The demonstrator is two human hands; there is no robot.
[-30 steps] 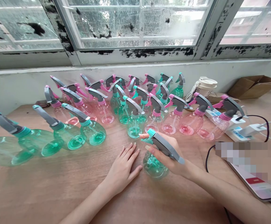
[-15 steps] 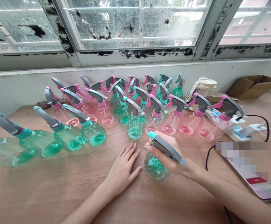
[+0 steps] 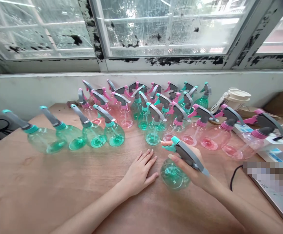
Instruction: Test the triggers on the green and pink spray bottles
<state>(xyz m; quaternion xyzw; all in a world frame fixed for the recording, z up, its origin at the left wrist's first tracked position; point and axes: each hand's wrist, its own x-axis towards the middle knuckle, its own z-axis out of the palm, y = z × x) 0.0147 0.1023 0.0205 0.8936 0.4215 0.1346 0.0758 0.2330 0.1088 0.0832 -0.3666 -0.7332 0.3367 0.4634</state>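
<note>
My right hand (image 3: 191,164) grips the grey trigger head of a green spray bottle (image 3: 174,174) that stands on the wooden table (image 3: 46,182). Its fingers wrap the neck, with the forefinger stretched past the teal nozzle. My left hand (image 3: 139,172) lies flat on the table just left of that bottle, fingers together and stretched out, holding nothing. Behind both hands stand several green spray bottles (image 3: 113,131) and several pink spray bottles (image 3: 212,136) in rows.
A white lidded cup (image 3: 235,97) stands at the back right near a cardboard box (image 3: 281,102). A white power strip (image 3: 270,151) and a black cable (image 3: 233,177) lie at the right. The window sill wall (image 3: 34,91) runs behind the bottles.
The view has swung left, so everything sits further right in the picture. My forefinger is stretched out past the nozzle again; half a second ago it was curled back. My left hand has stayed flat.
</note>
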